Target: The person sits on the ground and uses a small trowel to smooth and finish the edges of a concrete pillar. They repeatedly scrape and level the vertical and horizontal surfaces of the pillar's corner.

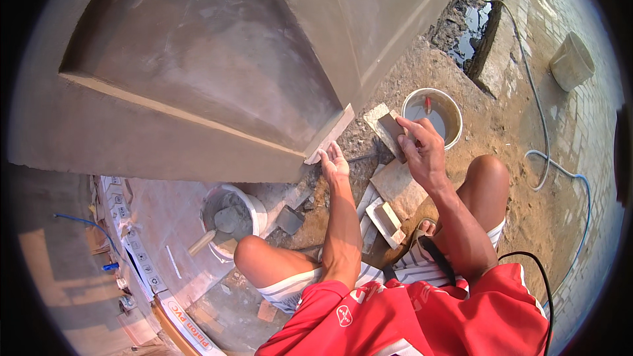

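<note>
My left hand [335, 163] is closed at the lower end of a short pale strip [333, 132], which lies along the corner edge of the grey plastered recess [217, 46]. To its right, my right hand [425, 153] pinches a dark grey flat rectangular block [391, 130] between thumb and fingers. Just behind that block shows a cream-coloured slab [374, 115]; whether the two touch I cannot tell. Beside the right hand stands a white bucket [457, 122] of greyish water with a small red thing in it.
At left, a bucket of grey mortar [258, 214] holds a wooden-handled tool [201, 242]. Between my legs lie a plastering float [386, 223], a tile [399, 188] and a grey block [289, 220]. A hose [535, 92] and another bucket [572, 62] are at right, near a wet trench [471, 29].
</note>
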`<state>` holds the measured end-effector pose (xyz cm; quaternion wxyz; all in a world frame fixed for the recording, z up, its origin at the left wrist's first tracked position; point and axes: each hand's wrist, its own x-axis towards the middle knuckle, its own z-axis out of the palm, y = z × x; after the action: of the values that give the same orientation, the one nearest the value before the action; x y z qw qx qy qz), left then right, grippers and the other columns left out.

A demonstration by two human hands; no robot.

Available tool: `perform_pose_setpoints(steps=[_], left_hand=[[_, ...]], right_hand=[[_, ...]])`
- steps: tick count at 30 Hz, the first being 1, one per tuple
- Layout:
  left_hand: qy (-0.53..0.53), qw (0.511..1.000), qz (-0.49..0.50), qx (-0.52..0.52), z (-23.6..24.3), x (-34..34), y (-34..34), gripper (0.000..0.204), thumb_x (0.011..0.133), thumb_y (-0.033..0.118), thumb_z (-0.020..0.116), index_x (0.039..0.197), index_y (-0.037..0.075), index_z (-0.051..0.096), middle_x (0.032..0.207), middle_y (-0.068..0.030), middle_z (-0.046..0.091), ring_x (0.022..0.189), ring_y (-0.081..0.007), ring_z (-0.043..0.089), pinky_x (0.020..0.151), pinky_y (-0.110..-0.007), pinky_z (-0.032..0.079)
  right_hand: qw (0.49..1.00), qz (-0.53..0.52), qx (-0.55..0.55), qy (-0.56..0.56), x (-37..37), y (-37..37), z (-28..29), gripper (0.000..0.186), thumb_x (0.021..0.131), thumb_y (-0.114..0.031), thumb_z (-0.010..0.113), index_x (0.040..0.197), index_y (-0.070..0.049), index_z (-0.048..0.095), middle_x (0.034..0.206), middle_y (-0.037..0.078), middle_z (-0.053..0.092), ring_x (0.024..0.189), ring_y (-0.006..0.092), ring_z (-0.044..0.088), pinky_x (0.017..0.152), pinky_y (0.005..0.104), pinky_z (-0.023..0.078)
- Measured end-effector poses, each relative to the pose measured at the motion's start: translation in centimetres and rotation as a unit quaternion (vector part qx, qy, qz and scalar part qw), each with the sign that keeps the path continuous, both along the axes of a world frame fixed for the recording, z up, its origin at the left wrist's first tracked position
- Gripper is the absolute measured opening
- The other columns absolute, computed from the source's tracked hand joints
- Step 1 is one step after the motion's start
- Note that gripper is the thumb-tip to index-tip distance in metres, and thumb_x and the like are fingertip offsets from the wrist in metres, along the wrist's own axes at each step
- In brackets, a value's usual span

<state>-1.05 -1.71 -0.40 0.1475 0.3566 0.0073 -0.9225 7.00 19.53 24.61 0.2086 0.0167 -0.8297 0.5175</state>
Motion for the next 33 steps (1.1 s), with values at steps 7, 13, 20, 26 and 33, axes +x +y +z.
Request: perform_pose_setpoints(steps=[7,13,20,26,33], left_hand=[[0.011,1.0,-0.011,-0.022,0.4,0.3,0.1,0.079,0.089,0.022,0.065,0.141,-0.011,0.015,0.148,-0.0219,0.025,0.129,-0.0398,0.04,0.107,-0.044,0.044],[0.009,1.0,-0.013,0.001,0.4,0.2,-0.1,0.081,0.089,0.024,0.064,0.143,-0.009,0.013,0.148,-0.0233,0.023,0.131,-0.0385,0.039,0.107,-0.043,0.044],[0.016,1.0,-0.018,-0.02,-0.8,0.1,-0.3,0.081,0.09,0.025,0.063,0.144,-0.007,0.012,0.149,-0.0231,0.02,0.131,-0.038,0.039,0.107,-0.042,0.044],[0.02,0.999,-0.018,0.024,-1.0,-0.1,-0.6,0.082,0.09,0.026,0.064,0.144,-0.006,0.011,0.151,-0.0203,0.02,0.131,-0.0383,0.039,0.107,-0.042,0.044],[-0.013,0.999,-0.052,-0.009,-0.8,0.2,-0.5,0.092,0.085,0.034,0.069,0.146,-0.005,0.011,0.149,-0.0182,0.027,0.13,-0.0327,0.041,0.107,-0.04,0.043]], right_hand=[[1.0,-0.012,-0.014,-0.004,0.0,0.5,0.9,0.036,0.08,0.005,0.063,0.114,-0.005,0.066,0.084,0.008,0.056,0.068,0.0161,0.053,0.058,0.0282,0.043],[0.999,-0.016,-0.028,-0.009,0.1,0.7,1.5,0.036,0.08,0.003,0.064,0.115,-0.006,0.066,0.085,0.008,0.057,0.07,0.0161,0.054,0.059,0.0284,0.044],[1.0,-0.017,-0.026,-0.002,0.1,1.2,1.4,0.035,0.081,0.002,0.064,0.115,-0.006,0.066,0.085,0.008,0.057,0.069,0.016,0.055,0.059,0.0284,0.044],[0.999,-0.016,-0.033,0.008,0.1,1.3,1.3,0.035,0.081,0.002,0.064,0.115,-0.005,0.066,0.085,0.008,0.057,0.068,0.0155,0.055,0.059,0.0279,0.045],[0.999,-0.013,-0.032,0.002,0.1,1.2,1.4,0.035,0.081,0.002,0.065,0.115,-0.006,0.066,0.085,0.007,0.057,0.068,0.0149,0.054,0.059,0.0274,0.045]])
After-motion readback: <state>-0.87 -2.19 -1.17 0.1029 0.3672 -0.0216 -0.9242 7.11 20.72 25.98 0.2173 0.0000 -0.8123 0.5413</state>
